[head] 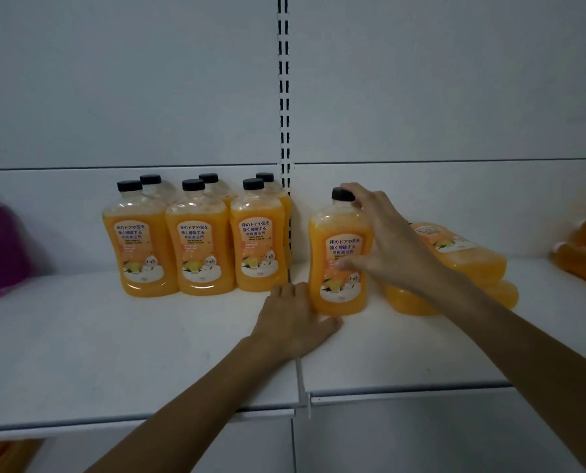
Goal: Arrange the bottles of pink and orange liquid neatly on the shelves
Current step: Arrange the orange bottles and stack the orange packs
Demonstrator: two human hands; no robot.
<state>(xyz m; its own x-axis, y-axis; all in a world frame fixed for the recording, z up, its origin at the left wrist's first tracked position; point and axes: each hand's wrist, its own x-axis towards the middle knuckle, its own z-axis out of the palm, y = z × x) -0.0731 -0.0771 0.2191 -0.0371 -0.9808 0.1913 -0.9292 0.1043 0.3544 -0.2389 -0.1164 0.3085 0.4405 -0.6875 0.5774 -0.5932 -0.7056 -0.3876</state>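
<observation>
Orange bottle (330,233) upright on shelf (148,336) — long axis vertical, top up, label toward camera. Right hand (383,237) grip clamped on it; left hand (293,319) grip apart, touching base.

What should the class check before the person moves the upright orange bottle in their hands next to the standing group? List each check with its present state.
1. Black-capped clear plastic bottle of orange liquid stands upright, label forward: ok.
2. Right hand grips its top, thumb on the label: ok.
3. Left hand rests on the white shelf against the bottle's base: ok.
4. Group of six upright orange bottles stands in tidy rows: ok.
5. Shelf seam in the path is level: cannot tell.
6. Every bottle upright: not ok; stacked orange bottles lie on their sides behind the right arm.
</observation>
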